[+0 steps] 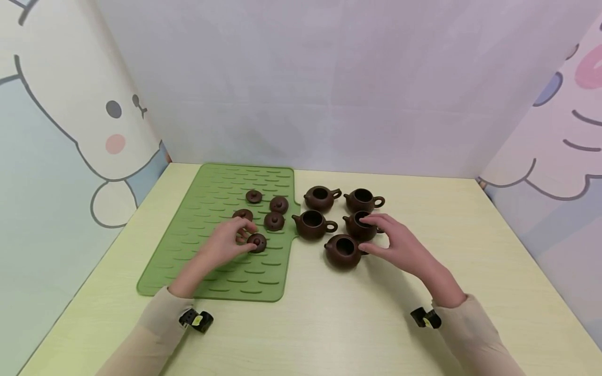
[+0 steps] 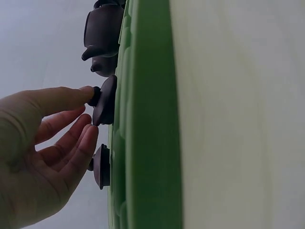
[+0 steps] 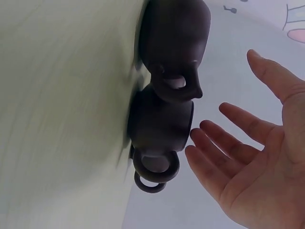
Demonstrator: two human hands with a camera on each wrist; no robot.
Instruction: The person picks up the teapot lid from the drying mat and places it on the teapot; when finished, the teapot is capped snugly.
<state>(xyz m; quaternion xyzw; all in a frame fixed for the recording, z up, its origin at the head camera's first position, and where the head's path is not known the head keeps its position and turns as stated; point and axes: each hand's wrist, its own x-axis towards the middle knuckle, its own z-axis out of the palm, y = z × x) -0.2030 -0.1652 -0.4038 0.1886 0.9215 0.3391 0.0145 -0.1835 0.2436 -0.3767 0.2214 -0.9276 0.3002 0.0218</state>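
From my end, the left hand [image 1: 227, 244] has a narrow pinch going: thumb against the knob, fingertips at the rim of a dark lid [image 1: 256, 243]. To do this cleanly I'd get both sides of the pinch onto the knob, since knob-plus-rim could let it roll. Lid's round, so no long side; its axis runs up through the knob, which leans thumbward, with the fingertip-side rim looking tipped off the green mat [image 1: 188, 271]. Four other lids [image 1: 274, 221] sit beyond those fingers. My right hand [image 1: 400, 245] is wide, holding nothing, thumb and fingers spread near five teapots [image 1: 311, 231]. Their spouts point away from the right fingers, toward the left hand.
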